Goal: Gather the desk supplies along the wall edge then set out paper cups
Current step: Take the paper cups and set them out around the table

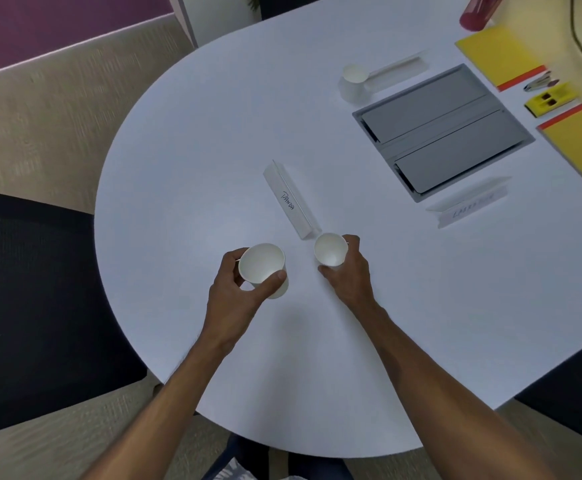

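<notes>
The round table (178,168) lies bare along its left and near edges. A "PANDA" name tent (291,200) stands mid-table; the grey cable hatch (442,131) and yellow notebooks (497,55) crowd the far right edge.

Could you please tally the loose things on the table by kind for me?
Paper cups: 3 (left hand holds one, right hand one, one stands far off)
Name cards: 3
Yellow notebooks: 2
Stapler: 1
Staple remover: 1
Red pen holder: 1
Total: 11
</notes>
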A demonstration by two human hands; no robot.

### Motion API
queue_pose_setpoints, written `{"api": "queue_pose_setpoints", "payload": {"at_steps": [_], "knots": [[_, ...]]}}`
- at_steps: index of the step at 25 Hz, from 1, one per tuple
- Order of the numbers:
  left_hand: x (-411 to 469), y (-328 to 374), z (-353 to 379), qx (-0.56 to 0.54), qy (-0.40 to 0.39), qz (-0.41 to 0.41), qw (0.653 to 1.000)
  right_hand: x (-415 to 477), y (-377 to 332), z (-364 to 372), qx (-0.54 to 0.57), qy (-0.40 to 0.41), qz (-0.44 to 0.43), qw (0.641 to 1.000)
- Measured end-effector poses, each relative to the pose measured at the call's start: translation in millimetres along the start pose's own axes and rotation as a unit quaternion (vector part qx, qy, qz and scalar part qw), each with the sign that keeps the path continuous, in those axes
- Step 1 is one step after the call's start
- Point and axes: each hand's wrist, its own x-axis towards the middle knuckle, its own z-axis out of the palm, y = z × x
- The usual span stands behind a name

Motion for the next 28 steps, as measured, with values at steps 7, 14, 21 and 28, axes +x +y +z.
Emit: {"api": "queue_pose_setpoints", "payload": {"at_steps": [7, 14, 21, 28], "knots": [[5, -1, -6, 0.001, -0.015, -0.012, 1.000, 5, 10, 10, -0.010, 0.016, 0.018, 1.000], [5, 0, -15, 0.000, -0.025, -0.003, 1.000, 3, 13, 17, -0.007, 0.013, 0.032, 0.999], [-10, 10, -31, -0.011, -0.051, 0.017, 0.998, -38, -6, -15, 0.007, 0.039, 0.049, 0.998], [-33, 23, -35, -0.012, -0.131, 0.058, 0.990, -120, -47, -71, 0.040, 0.134, 0.000, 0.990]]}}
